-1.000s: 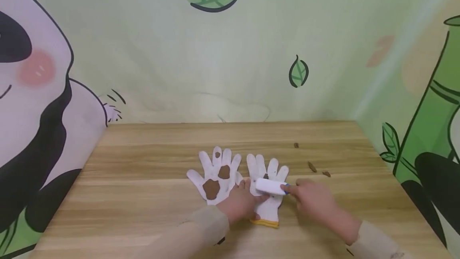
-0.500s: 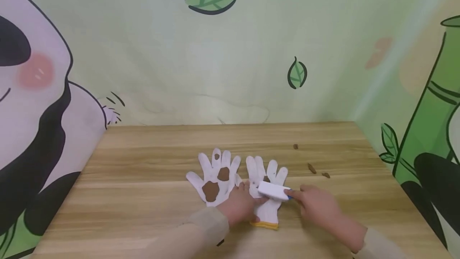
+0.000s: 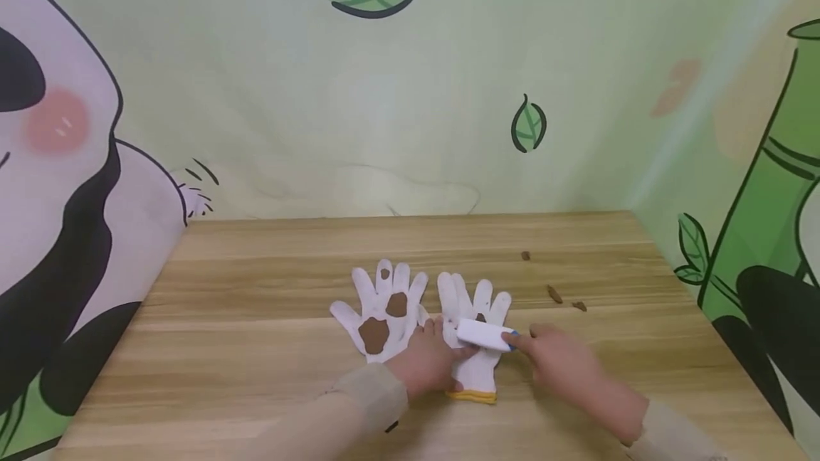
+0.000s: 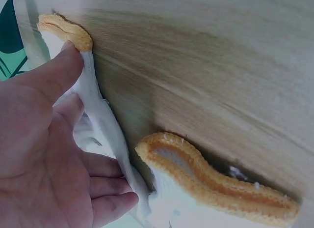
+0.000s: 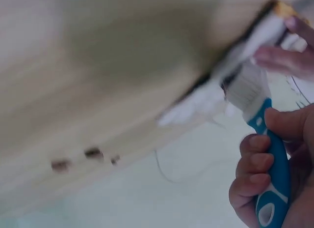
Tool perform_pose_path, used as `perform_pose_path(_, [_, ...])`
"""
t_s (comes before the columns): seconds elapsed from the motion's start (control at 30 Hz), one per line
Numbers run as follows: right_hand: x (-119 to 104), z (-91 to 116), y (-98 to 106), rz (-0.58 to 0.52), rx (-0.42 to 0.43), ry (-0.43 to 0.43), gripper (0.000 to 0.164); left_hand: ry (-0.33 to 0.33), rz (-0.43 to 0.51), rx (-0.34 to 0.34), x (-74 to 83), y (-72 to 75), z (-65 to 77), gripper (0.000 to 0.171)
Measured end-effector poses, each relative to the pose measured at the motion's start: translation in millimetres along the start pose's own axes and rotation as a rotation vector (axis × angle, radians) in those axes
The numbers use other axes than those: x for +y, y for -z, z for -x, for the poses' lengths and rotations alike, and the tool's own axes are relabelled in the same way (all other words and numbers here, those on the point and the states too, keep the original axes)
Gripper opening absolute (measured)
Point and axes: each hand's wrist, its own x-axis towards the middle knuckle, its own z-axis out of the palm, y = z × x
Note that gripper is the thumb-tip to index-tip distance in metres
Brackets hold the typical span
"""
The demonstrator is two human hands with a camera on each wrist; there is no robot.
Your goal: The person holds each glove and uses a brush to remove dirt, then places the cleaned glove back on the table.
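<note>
Two white knit work gloves lie flat, fingers pointing away. The left glove (image 3: 381, 310) carries brown patches on its palm and a finger. On the right glove (image 3: 475, 375), which has a yellow cuff, a brown patch (image 3: 480, 317) shows just past the brush. My left hand (image 3: 426, 358) presses on the right glove's near side, fingers extended; the left wrist view shows its thumb at a yellow cuff (image 4: 73, 34). My right hand (image 3: 564, 358) grips a brush (image 5: 248, 93) by its blue handle (image 5: 278, 164), index finger forward. Its white head (image 3: 483, 334) lies over the right glove's palm.
Several brown bits, such as one brown flake (image 3: 554, 294), lie on the wooden table (image 3: 256, 340) beyond the right hand. A printed wall cloth (image 3: 288, 126) stands behind the table's far edge.
The brush has shifted slightly right across the right glove with my right hand, its tilt changing a little. My left hand stays in place on the glove.
</note>
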Motion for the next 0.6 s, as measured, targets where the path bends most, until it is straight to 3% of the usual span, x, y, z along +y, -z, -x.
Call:
perform_pose_path(0.2, [-3.5,-11.0,-1.3,0.020,0.032,-0.012,0.050,-0.002,0.093,0.007,-0.3,-0.1,3.3,0.072])
perform_pose_path(0.37, [-2.3,-7.1,-13.7,-0.008,0.040,0.031,0.042,-0.007,0.018,-0.001,0.6,0.3,1.1,0.071])
perform_pose_path(0.47, [7.1,4.0,-7.7,-0.026,0.042,0.040,0.038,0.010,-0.017,-0.028,-0.5,1.1,-2.1,0.071])
perform_pose_path(0.6, [15.3,6.4,8.5,-0.028,0.014,0.002,0.035,0.016,0.026,-0.024,-2.9,-0.9,-2.6,0.071])
